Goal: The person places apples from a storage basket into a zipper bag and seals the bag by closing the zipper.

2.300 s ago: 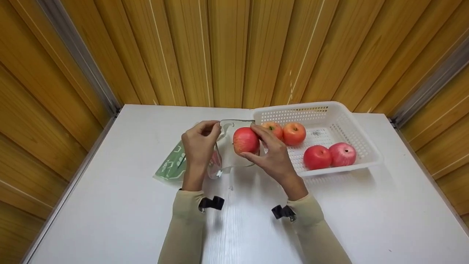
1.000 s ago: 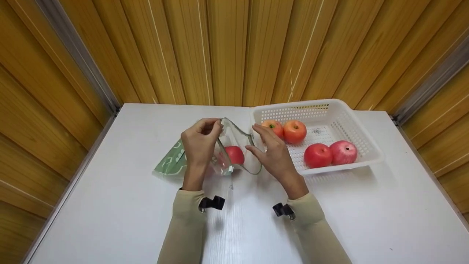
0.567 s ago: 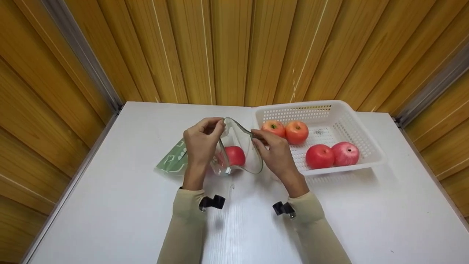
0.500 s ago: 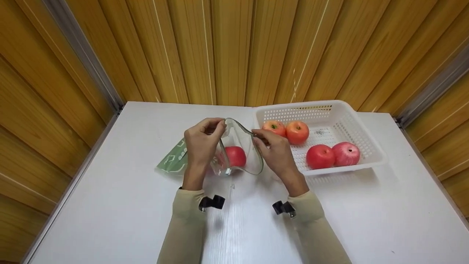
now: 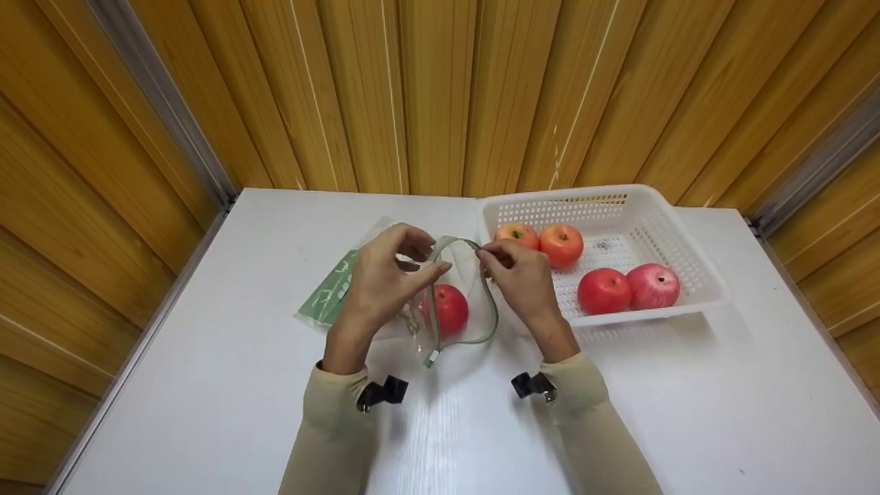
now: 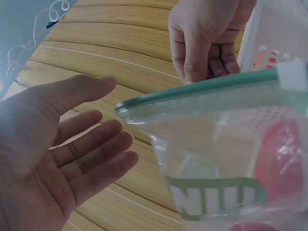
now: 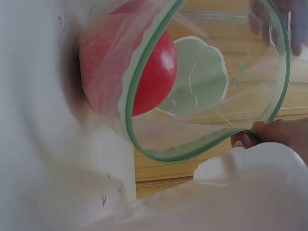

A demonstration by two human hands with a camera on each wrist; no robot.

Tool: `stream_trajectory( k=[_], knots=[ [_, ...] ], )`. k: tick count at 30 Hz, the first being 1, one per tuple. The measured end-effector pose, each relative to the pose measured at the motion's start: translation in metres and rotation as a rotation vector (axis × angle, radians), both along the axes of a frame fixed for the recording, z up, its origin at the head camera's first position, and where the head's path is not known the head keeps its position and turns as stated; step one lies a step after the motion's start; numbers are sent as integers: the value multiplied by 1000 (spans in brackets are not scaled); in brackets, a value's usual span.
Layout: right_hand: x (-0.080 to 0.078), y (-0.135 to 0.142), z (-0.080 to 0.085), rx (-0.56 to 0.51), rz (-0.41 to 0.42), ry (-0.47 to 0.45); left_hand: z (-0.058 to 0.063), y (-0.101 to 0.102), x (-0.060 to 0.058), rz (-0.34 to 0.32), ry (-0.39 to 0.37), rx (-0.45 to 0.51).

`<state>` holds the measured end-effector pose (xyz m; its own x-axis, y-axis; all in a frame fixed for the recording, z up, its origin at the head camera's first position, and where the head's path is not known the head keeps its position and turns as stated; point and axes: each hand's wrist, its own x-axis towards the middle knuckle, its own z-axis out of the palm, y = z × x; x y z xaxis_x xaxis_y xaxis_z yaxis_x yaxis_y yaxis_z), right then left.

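A clear zip bag [image 5: 485, 328] with a green-edged mouth and a green printed end stands with its mouth spread toward me. One red apple [image 5: 450, 311] shows just inside it, and the right wrist view shows a second red shape behind that apple [image 7: 156, 77]. My right hand [image 5: 524, 278] pinches the far right of the bag's rim between thumb and fingers. My left hand [image 5: 385, 282] is spread at the left of the mouth, thumb and fingers apart. In the left wrist view, a small gap separates those fingers [image 6: 108, 163] from the bag's corner.
A white perforated basket [image 5: 639, 318] stands at the right, close beside my right hand. Two orange-red apples [image 5: 562, 245] lie at its back left, and two redder ones [image 5: 605, 291] near its front. The white table [image 5: 206, 385] ends at a slatted wood-look wall [image 5: 440, 96].
An apple in my right hand went into the bag. That hand then took hold of the rim. My left hand has let go of the rim and spread its fingers.
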<state>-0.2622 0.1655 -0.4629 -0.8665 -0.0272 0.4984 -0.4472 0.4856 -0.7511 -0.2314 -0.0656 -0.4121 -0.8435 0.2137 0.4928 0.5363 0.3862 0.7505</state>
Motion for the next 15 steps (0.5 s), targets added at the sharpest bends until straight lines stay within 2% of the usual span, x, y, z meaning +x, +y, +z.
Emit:
stream_trajectory(
  k=[3, 6, 9, 12, 15],
  knots=[
    [-2, 1, -1, -45, -4, -11, 9, -2, 13, -44, -62, -148],
    [-2, 2, -2, -78, -15, -36, 11, 1, 24, -120, -220, -375],
    [-2, 2, -2, -97, -20, -60, 6, 7, 26, -166, -358, -561],
    [-3, 2, -1, -115, -18, -78, -2, 12, 23, -149, -431, -687],
    [-4, 3, -1, -138, -15, -91, -9, 15, 16, -86, -421, -761]
  ],
)
